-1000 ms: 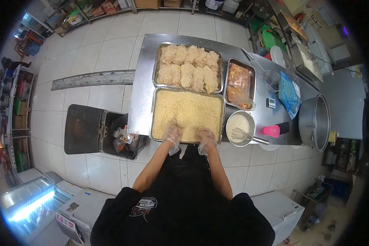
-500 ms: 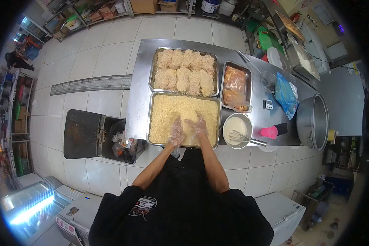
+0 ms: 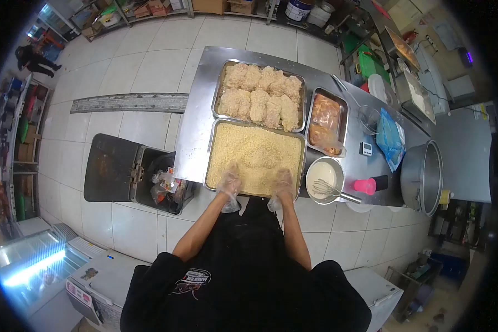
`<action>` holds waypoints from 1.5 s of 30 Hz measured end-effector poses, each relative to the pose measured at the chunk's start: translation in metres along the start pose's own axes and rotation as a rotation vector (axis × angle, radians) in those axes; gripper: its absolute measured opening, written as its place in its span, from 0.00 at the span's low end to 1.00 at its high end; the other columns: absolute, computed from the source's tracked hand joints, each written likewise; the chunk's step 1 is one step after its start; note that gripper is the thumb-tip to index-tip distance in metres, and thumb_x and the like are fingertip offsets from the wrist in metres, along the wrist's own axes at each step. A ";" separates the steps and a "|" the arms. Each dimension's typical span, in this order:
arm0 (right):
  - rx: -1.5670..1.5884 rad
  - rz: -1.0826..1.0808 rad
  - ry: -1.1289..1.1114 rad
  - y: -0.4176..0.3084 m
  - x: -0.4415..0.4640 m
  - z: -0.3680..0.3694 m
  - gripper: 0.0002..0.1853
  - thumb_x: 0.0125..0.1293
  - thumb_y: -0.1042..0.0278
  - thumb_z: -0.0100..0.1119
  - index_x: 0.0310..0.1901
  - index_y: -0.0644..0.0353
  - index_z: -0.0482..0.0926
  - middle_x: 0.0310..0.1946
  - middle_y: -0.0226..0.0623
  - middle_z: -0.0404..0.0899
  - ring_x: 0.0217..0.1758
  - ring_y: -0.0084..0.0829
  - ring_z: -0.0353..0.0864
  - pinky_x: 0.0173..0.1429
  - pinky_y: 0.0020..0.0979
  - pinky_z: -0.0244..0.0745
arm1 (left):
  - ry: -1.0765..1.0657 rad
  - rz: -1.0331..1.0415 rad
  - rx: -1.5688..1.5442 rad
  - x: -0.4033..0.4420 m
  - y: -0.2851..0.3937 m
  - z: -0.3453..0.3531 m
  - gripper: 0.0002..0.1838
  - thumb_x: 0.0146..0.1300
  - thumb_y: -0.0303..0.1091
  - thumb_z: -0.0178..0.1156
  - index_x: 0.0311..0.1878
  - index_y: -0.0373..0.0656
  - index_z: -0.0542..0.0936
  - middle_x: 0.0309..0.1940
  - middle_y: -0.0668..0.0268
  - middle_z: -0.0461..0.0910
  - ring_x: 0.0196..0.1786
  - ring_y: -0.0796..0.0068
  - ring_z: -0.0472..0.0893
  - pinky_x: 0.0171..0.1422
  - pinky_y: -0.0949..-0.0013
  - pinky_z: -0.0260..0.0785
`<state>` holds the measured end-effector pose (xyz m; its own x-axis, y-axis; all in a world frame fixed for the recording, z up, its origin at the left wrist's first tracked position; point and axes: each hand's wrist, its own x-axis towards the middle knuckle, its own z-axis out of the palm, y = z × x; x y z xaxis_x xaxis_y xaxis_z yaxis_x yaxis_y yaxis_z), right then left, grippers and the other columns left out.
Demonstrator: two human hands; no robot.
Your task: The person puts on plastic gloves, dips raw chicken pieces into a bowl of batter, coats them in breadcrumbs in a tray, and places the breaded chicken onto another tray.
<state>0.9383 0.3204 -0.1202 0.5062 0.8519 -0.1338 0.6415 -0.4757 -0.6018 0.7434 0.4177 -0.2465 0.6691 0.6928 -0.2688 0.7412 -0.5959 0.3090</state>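
Observation:
A metal tray of pale crumbs [image 3: 249, 138] lies at the near edge of the steel table. Both hands wear clear plastic gloves. My left hand [image 3: 230, 180] rests in the crumbs at the near left, and my right hand [image 3: 283, 182] at the near right, apart from each other; their fingers are partly sunk or blurred. Between and beyond them is a low crumb-covered mound [image 3: 261, 157]. Behind stands a tray of several coated pieces [image 3: 258, 105]. To the right are a tray of raw meat [image 3: 325, 113] and a bowl of batter [image 3: 321, 171] with a whisk [image 3: 329, 188].
A timer [image 3: 365, 148], blue bag [image 3: 390, 138], pink cup [image 3: 365, 186] and large pot [image 3: 421, 177] are on the right. An open bin [image 3: 159, 185] stands left of the table [image 3: 193, 122]. Another person [image 3: 33, 60] is at the far left.
Both hands first moved inward and forward around the crumbs, then drew back toward the near edge and apart. The view has shifted slightly, and the distant person shows more fully.

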 end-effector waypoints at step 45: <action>1.307 0.412 0.120 -0.023 -0.012 0.022 0.22 0.53 0.85 0.54 0.51 0.59 0.69 0.41 0.36 0.70 0.39 0.31 0.76 0.44 0.32 0.77 | 0.167 -0.088 -0.442 -0.013 0.038 -0.094 0.26 0.59 0.30 0.48 0.63 0.35 0.65 0.57 0.54 0.71 0.61 0.63 0.68 0.64 0.64 0.59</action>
<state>0.9044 0.3258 -0.1221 0.6148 0.6451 -0.4538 -0.5362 -0.0800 -0.8403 0.7574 0.4243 -0.1458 0.5603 0.8101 -0.1726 0.6765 -0.3273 0.6597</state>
